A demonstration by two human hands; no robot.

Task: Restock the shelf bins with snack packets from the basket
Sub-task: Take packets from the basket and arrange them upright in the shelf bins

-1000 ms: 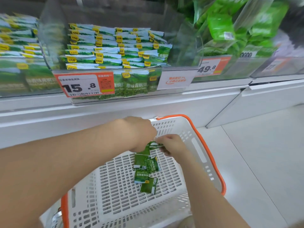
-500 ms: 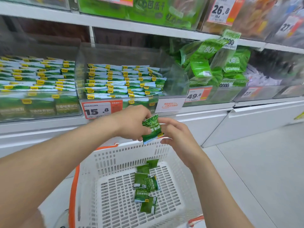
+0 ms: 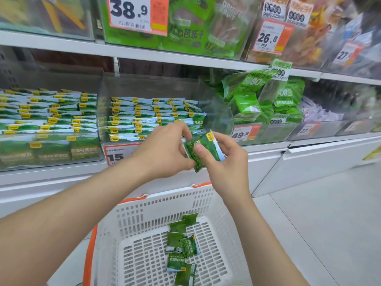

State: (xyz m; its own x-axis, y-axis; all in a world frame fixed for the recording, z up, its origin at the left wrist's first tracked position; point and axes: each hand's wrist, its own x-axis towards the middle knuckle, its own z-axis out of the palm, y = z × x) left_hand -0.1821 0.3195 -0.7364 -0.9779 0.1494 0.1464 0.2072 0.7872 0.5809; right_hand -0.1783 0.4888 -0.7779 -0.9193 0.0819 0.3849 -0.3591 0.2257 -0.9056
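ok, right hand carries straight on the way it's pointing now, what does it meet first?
Likely the middle bin, near its clear right front corner. The right hand, gripping the snack packet with the left hand, points up and forward at it. Depth is unclear; nothing shows between.

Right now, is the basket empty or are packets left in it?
Not empty. Several green packets lie on the basket floor. One more packet is gripped by left hand and right hand above it.

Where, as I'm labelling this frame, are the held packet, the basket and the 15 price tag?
held packet [image 3: 212, 147]: head view, on its green face.
basket [image 3: 156, 203]: head view, on its white back wall.
price tag [image 3: 115, 156]: head view, on the printed 15.
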